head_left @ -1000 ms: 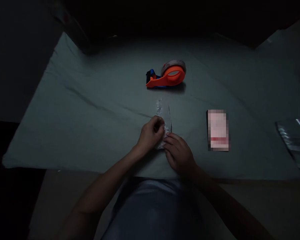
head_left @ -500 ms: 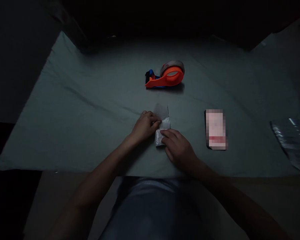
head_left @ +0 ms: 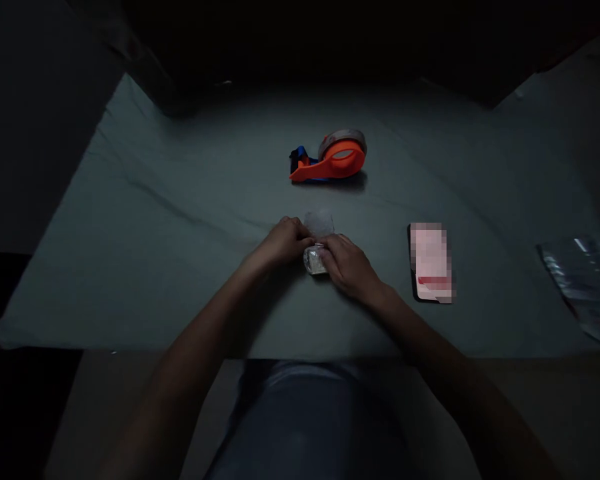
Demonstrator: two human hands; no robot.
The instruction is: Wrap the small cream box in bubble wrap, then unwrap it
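Observation:
A small packet in clear, shiny wrap (head_left: 315,261) lies on the green cloth, with a translucent flap of the wrap spread flat beyond it. My left hand (head_left: 286,241) is at its left, fingers bent together and gripping the wrap's edge near the fold. From the right, my right hand (head_left: 349,264) holds the packet, its thumb on top and its fingertips at the far edge, close to the left fingertips. The undersides of the fingers are hidden.
An orange and blue tape dispenser (head_left: 330,159) with a roll stands beyond the hands. A phone (head_left: 431,263) lies to the right, and a clear plastic bag (head_left: 583,280) at the far right. A dark object rises behind the cloth.
The packet's near part has been folded away from me, so it looks shorter. My right hand has moved forward to the fold, and my left hand has shifted slightly left.

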